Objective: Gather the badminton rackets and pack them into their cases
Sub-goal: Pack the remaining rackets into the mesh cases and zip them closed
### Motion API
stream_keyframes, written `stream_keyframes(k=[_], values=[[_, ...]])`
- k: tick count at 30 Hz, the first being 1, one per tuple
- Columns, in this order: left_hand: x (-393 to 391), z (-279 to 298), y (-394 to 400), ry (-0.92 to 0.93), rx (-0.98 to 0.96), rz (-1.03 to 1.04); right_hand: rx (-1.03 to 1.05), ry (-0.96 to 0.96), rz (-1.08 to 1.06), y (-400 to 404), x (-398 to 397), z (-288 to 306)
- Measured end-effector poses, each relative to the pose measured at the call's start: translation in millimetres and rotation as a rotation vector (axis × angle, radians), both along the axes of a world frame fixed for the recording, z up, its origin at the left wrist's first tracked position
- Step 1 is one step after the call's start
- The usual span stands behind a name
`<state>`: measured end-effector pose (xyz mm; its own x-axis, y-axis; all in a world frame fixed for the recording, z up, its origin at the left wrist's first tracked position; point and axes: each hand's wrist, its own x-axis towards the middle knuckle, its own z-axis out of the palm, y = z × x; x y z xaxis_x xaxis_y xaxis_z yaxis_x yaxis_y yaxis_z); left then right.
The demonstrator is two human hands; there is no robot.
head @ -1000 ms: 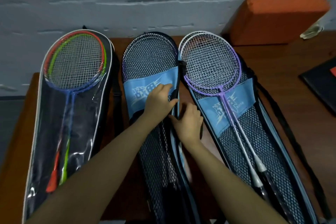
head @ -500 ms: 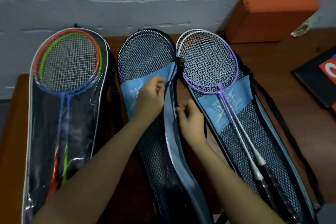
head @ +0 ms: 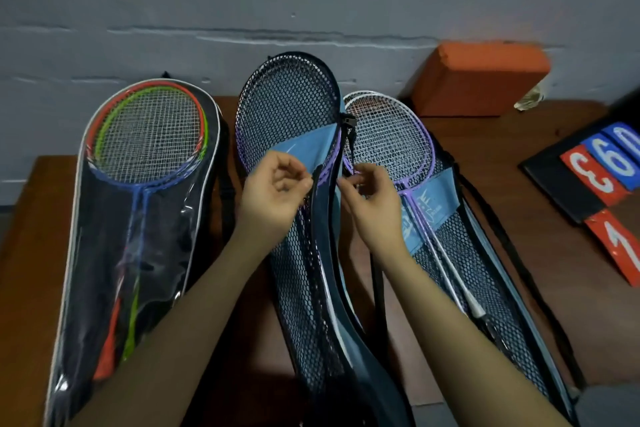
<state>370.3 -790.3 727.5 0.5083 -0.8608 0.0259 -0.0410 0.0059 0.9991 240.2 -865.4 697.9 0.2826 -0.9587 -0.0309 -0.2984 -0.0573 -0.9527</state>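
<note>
Three racket cases lie side by side on a brown table (head: 31, 218). The left clear-fronted case (head: 104, 253) holds red, green and blue rackets. The middle mesh case (head: 294, 114) has rackets inside, and its right edge stands open below the zipper slider (head: 349, 121). My left hand (head: 273, 191) pinches the left edge of that opening. My right hand (head: 367, 198) pinches the case's other edge just below the slider. On the right mesh case (head: 491, 305) lie a purple racket and a white racket (head: 391, 139), uncovered.
An orange block (head: 481, 80) leans against the grey wall at the back right. A black board with red and blue number cards (head: 602, 180) lies at the right edge. A black strap (head: 519, 253) runs along the right case.
Both hands have risen along the middle case's right edge toward the slider, and the case's top now stands lifted. The view has shifted, showing the number cards.
</note>
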Motion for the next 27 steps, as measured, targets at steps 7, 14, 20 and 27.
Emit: stream_keyframes(k=[7,14,20,27], values=[[-2,15,14,0.087,-0.007,0.013,0.049,0.003,0.000,6,14,0],[10,16,27,0.035,-0.002,0.059,0.078,-0.115,0.020,15,19,8],[13,-7,33,-0.198,0.127,0.103,0.214,-0.268,0.075,20,20,26],[10,3,7,-0.327,0.120,0.223,0.185,-0.265,0.155,24,17,47]])
